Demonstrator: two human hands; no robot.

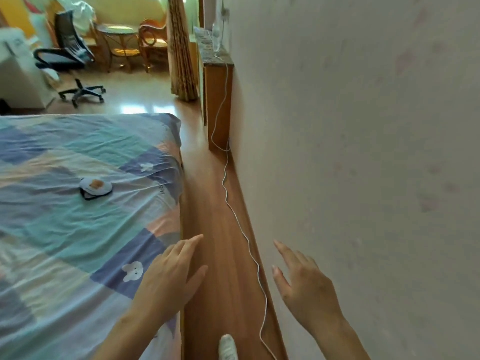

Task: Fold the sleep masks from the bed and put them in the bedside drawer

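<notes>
One sleep mask [95, 188] lies on the bed [65, 229], pale blue with an orange patch and a dark strap, well to the left of the bed's right edge. My left hand [168, 279] hovers over the bed's right edge, fingers spread, holding nothing. My right hand [304, 287] is out over the floor near the wall, also spread and empty. Both hands are far nearer to me than the mask. The bedside drawer is not in view.
A narrow strip of wooden floor [215, 229] runs between bed and wall [363, 152], with a white cable [228, 198] trailing along it. A wooden cabinet [217, 100] stands against the wall ahead. An office chair [70, 58] and rattan furniture stand farther back. My shoe [228, 346] shows below.
</notes>
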